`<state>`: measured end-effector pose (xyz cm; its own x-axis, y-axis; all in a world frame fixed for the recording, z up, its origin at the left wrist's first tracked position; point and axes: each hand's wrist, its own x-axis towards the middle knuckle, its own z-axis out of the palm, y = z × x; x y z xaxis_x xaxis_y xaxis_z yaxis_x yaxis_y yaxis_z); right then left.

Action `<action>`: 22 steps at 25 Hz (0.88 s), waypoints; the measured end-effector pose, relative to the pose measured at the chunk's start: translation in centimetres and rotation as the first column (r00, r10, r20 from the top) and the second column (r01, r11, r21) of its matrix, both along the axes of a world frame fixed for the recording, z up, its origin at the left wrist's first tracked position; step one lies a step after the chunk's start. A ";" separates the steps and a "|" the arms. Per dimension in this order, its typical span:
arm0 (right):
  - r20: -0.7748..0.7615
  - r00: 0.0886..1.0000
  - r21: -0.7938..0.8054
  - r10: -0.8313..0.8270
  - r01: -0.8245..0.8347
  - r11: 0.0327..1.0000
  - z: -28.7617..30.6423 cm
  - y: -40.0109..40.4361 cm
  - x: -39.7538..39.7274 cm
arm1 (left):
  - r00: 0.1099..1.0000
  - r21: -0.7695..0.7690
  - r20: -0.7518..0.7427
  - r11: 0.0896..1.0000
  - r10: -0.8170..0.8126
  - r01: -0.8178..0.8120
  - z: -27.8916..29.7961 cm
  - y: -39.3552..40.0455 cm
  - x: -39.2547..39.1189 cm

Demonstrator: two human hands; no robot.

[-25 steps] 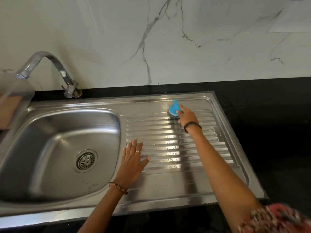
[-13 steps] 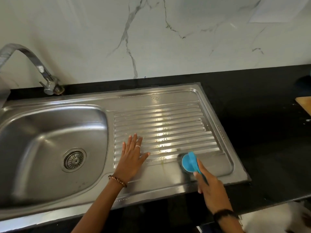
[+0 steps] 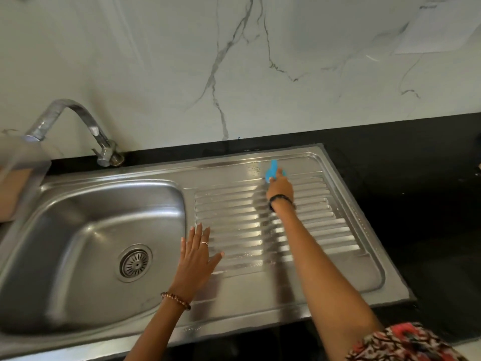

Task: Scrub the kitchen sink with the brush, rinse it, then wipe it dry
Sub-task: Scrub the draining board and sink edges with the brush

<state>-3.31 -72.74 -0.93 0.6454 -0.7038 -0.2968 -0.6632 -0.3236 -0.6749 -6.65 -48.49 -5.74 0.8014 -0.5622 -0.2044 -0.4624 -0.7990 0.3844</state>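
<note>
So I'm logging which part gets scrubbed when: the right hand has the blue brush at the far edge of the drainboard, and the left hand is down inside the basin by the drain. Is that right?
Not quite. The head view shows the left hand resting flat on the drainboard's near left corner, beside the basin, not inside it. The rest holds: the right hand has the blue brush at the drainboard's far edge.

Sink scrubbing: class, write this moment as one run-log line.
phase: scrubbing | right hand: grips blue brush at far edge of drainboard | left hand: flat, open on drainboard | basin: untouched
</note>
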 end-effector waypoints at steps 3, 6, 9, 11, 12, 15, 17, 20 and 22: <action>0.024 0.970 0.068 0.242 -0.243 0.968 0.0 6.6 2.0 | 1.000 0.054 0.018 0.998 0.026 -0.027 0.3 0.0 1.1; -0.018 0.906 -0.063 0.423 -0.424 0.904 -0.2 6.9 1.6 | 1.000 0.052 0.020 0.999 0.010 -0.011 0.2 -0.2 2.1; -0.072 0.984 -0.143 0.163 -0.172 0.975 0.4 -0.2 0.4 | 0.999 0.004 0.043 1.000 0.003 -0.003 0.0 -0.2 2.7; -0.147 0.989 -0.188 -0.023 -0.005 0.982 0.7 -4.2 -0.7 | 0.999 -0.006 0.036 1.000 0.006 -0.005 0.0 0.1 2.7; -0.151 0.986 -0.204 -0.068 0.036 0.978 0.7 -4.4 -1.0 | 0.999 -0.010 0.032 1.000 0.006 -0.006 0.1 0.2 2.5; -0.030 0.999 -0.071 0.016 -0.018 0.997 0.6 1.4 -0.3 | 1.000 -0.033 0.015 0.999 0.017 -0.017 -0.2 0.5 2.1; 0.035 0.978 0.007 0.207 -0.207 0.978 -0.1 6.0 0.6 | 0.999 -0.021 0.036 1.000 0.015 -0.014 -0.6 0.5 1.8; -0.011 0.907 -0.035 0.421 -0.421 0.906 -0.8 6.8 0.3 | 0.996 0.021 0.080 0.999 -0.035 0.034 -1.0 0.8 1.0; -0.062 0.955 -0.096 0.291 -0.296 0.950 -0.5 2.8 -1.3 | 0.993 0.029 0.100 0.998 -0.059 0.056 -1.4 1.3 0.6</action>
<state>-4.63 -69.97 -1.44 0.8153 -0.5139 -0.2669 -0.5582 -0.5749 -0.5982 -6.10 -47.20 -7.14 0.7852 -0.6033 -0.1395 -0.5431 -0.7792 0.3129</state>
